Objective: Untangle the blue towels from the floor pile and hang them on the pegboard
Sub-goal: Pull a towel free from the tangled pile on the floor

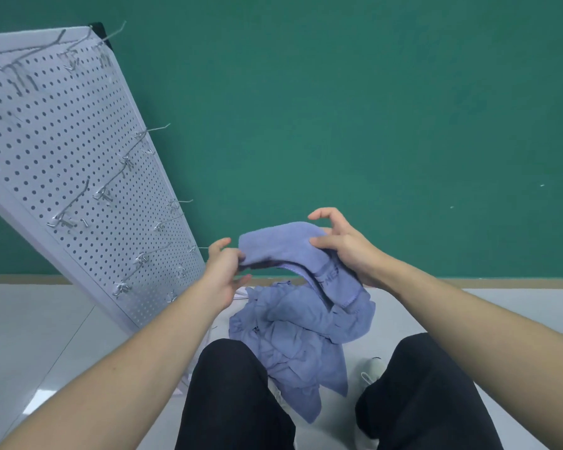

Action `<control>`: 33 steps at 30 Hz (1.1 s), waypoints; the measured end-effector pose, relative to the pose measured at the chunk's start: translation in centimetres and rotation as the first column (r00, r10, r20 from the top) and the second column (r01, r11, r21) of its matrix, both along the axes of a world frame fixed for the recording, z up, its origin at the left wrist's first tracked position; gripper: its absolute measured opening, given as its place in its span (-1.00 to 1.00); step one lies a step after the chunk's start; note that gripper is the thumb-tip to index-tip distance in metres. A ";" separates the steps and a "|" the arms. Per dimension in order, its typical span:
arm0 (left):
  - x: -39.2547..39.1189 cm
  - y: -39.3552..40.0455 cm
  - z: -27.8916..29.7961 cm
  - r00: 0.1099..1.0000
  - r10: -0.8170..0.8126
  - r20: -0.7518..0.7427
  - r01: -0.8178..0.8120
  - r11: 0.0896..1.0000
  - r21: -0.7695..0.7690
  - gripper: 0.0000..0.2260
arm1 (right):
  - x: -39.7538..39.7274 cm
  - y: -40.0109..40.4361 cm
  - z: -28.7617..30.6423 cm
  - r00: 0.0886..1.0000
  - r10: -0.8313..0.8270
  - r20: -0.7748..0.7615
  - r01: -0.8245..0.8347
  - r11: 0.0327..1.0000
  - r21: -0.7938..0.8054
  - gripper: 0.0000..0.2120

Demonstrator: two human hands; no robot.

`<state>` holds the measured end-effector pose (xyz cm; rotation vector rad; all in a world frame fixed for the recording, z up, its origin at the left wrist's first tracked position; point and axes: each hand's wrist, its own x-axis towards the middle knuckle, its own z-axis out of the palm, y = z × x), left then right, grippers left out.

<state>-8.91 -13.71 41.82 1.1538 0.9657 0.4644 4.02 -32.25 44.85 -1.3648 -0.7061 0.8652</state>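
I hold one blue towel (283, 246) up in front of me with both hands. My left hand (223, 274) pinches its left edge between thumb and curled fingers, and my right hand (345, 246) grips its right end, with the thumb on the near side and the index finger lifted free above the cloth. The towel makes an arch between the two hands, and from my right hand one part of it hangs down, with a stitched hem and some woven letters that I cannot read.

Under this towel the pile of blue towels (293, 339) lies on the floor (46, 336), between my knees and a little farther. The hanging part touches the top of the pile, and I cannot tell if it is free from the others or tangled with them. Some thin white strings show on the floor at the left edge of the pile.

On the left the white pegboard (62, 151) stands tilted in this view, with many small holes and several metal hooks (137, 259) that stick out toward the right. No towel hangs on the hooks that I can see. Its lower corner is near my left hand. Behind everything is a green wall (338, 108). My legs in black trousers (238, 397) are near, and a white shoe (371, 368) shows beside the right knee.
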 end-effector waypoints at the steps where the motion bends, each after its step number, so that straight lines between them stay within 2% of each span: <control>1: -0.2 0.0 0.3 0.997 -0.036 -0.065 0.048 0.979 0.200 -0.55 | 0.4 0.2 0.6 1.000 0.029 0.011 -0.029 1.000 0.001 -0.69; 3: -0.2 -0.4 1.8 0.989 -0.144 -0.035 0.141 0.843 0.520 -0.69 | 1.0 0.6 1.8 0.994 0.099 0.035 -0.100 0.995 0.007 -0.67; 5: 0.1 -1.1 4.4 0.936 -0.352 0.021 0.257 0.722 0.643 -0.76 | 1.7 1.2 2.7 0.984 0.172 0.056 -0.173 0.985 0.024 -0.66; 8: 0.6 -1.8 7.6 0.788 -0.612 -0.058 0.512 0.600 0.614 -0.69 | 2.3 2.1 4.3 0.970 0.245 0.010 -0.245 0.967 0.068 -0.62; 13: 1.1 0.2 10.4 0.712 -0.651 -0.264 0.684 0.556 0.473 -0.68 | 3.4 3.2 6.1 0.957 0.286 -0.053 -0.282 0.956 0.082 -0.62; 14: 1.1 0.5 10.9 0.699 -0.662 -0.272 0.699 0.552 0.455 -0.71 | 3.7 3.5 6.1 0.957 0.285 -0.061 -0.279 0.956 0.088 -0.63; 16: 1.3 1.4 11.3 0.699 -0.687 -0.196 0.696 0.591 0.408 -0.79 | 4.2 4.3 6.5 0.960 0.270 -0.077 -0.261 0.959 0.107 -0.66; 19: 1.7 2.7 11.7 0.757 -0.648 -0.079 0.618 0.671 0.409 -0.84 | 5.2 5.7 7.0 0.961 0.272 -0.057 -0.263 0.956 0.128 -0.65; 21: 2.1 3.5 11.8 0.809 -0.587 -0.010 0.531 0.725 0.439 -0.83 | 5.9 6.9 7.3 0.955 0.269 0.126 -0.279 0.958 0.071 -0.64; 23: 2.6 4.3 12.1 0.838 -0.540 0.080 0.457 0.774 0.439 -0.75 | 6.4 8.4 7.7 0.901 0.257 0.350 -0.275 0.961 0.002 -0.65; 24: 2.8 4.7 12.3 0.841 -0.529 0.115 0.435 0.786 0.439 -0.72 | 6.5 9.2 8.1 0.883 0.251 0.396 -0.271 0.963 -0.004 -0.64; 26: 3.3 5.7 13.1 0.842 -0.512 0.171 0.395 0.800 0.451 -0.68 | 6.5 11.1 9.2 0.892 0.211 0.400 -0.238 0.971 0.021 -0.61; 30: 4.4 8.2 15.0 0.866 -0.440 0.237 0.298 0.835 0.462 -0.68 | 7.3 15.5 11.4 0.962 0.106 0.253 -0.127 0.989 0.070 -0.62; 33: 5.0 10.5 16.5 0.885 -0.394 0.249 0.242 0.845 0.477 -0.76 | 8.6 18.7 13.2 0.931 0.113 0.347 -0.132 0.991 0.032 -0.72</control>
